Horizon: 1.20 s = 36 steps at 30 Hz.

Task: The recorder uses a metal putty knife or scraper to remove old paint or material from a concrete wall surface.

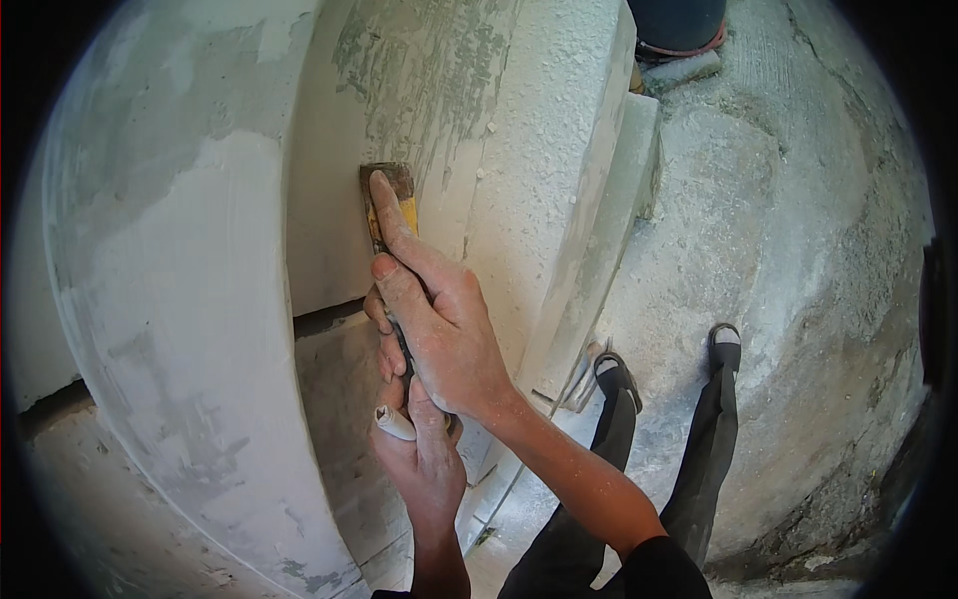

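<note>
My right hand (pixel 449 329) grips a scraper (pixel 408 213) with a worn brown and yellow head. Its index finger lies stretched along that head. The scraper's front edge touches, or nearly touches, a partly white-coated wall surface (pixel 329 187). Lower down, my left hand (pixel 423 449) is closed around the rear of the tool, whose dark handle shows only in part between the hands. A white tube-like wrap (pixel 394 423) sits at a finger of my left hand; I cannot tell what it is. White dust covers both hands.
A white-coated upright panel or pillar (pixel 217 314) stands close on the left. Crumbs lie on a pale ledge (pixel 539 150) to the right, with a step (pixel 636 150) beyond. A dark bucket-like container (pixel 677 26) stands at the top. My sandalled feet are on the dusty concrete floor (pixel 696 247).
</note>
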### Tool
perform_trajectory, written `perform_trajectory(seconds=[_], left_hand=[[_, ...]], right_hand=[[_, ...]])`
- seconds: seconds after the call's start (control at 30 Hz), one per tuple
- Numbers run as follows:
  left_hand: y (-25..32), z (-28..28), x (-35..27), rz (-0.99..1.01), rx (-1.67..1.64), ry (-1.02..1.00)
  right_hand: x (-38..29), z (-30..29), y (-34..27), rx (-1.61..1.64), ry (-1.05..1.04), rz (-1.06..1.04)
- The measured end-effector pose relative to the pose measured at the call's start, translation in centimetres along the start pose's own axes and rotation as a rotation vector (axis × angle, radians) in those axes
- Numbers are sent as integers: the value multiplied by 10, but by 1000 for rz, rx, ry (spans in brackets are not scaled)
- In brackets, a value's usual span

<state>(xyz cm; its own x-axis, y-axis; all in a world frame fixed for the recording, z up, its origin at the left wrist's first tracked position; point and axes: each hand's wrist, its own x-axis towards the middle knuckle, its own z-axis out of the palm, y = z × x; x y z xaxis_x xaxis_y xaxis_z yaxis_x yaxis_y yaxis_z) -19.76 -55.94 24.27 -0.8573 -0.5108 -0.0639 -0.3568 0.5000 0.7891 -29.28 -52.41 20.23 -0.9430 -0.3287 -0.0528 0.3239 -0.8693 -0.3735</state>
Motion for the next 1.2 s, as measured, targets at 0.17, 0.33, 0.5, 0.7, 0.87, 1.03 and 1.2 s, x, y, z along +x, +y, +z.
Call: perform_trajectory(seconds=[0.17, 0.33, 0.5, 0.7, 0.87, 1.03, 1.2], left_hand=[[1, 6, -3, 28, 50, 116], [13, 1, -2, 8, 71, 19], [11, 7, -3, 25, 70, 73], [6, 8, -7, 39, 45, 100], [10, 0, -3, -24, 152, 6], [18, 19, 11, 68, 48, 111], [3, 7, -1, 72, 100, 91]], right_hand=[[-1, 4, -4, 10, 5, 4], [2, 5, -14, 79, 4, 29], [2, 5, -9, 34, 8, 46], [-2, 4, -12, 101, 7, 81], [3, 7, -7, 60, 34, 11], [16, 4, -19, 58, 21, 4], [6, 3, -10, 75, -15, 16]])
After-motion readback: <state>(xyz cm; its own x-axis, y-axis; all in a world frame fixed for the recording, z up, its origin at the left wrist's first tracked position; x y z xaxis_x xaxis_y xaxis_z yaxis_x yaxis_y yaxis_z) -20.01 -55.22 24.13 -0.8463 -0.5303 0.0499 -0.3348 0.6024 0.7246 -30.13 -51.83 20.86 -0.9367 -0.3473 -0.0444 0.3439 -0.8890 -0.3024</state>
